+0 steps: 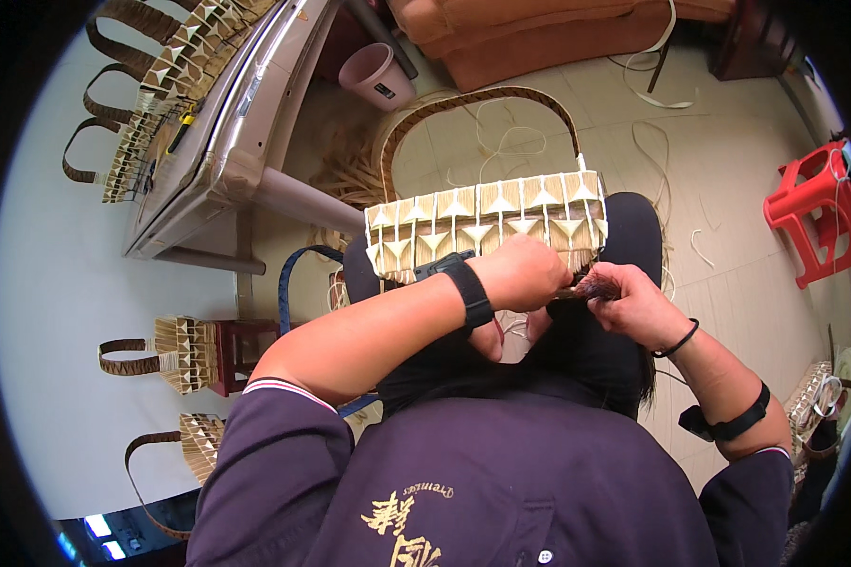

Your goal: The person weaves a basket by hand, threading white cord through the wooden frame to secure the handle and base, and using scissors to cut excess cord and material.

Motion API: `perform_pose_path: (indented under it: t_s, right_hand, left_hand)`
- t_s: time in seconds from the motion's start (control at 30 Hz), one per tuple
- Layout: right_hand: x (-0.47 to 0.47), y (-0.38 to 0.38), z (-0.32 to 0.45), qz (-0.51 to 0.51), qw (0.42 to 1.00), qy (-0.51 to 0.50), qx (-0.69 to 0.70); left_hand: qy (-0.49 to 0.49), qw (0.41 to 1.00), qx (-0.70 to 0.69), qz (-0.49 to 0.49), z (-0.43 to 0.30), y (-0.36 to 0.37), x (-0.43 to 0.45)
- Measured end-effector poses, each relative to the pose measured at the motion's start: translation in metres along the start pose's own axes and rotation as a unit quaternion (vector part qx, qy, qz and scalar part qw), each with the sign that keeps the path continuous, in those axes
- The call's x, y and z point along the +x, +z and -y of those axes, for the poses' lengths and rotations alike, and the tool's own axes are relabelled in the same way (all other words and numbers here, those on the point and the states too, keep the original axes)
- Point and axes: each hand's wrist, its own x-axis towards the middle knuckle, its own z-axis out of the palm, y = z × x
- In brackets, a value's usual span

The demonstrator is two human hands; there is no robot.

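A woven basket bag [493,220] of straw-coloured fibre, with pale triangular folds and white cords, lies across my lap. Its brown strap handle [479,99] arches away from me. My left hand [525,273] is curled over the bag's near right corner, its fingertips hidden from above. Just beside it, my right hand [635,301] has its thumb and fingers closed around a dark reddish-brown fibrous tuft [599,287]. A thin end of that tuft reaches towards the left fingertips; whether they pinch it is not clear.
Similar bags [159,92] line a table [255,99] at upper left, by a yellow-and-black cutter [182,131]. Another bag [191,354] stands on a dark red stool [237,354]. A pink bin [379,74], a brown sofa [539,49], loose strips [354,170] and a red plastic stool [819,212] surround me.
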Motion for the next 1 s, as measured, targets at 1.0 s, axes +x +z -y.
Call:
perform_pose_path:
  t_s: [1.0]
  right_hand:
    - [-0.005, 0.000, -0.015, 0.011, 0.997, -0.037, -0.060]
  left_hand:
    - [-0.245, 0.926, -0.150, -0.243, -0.024, 0.037, 0.001]
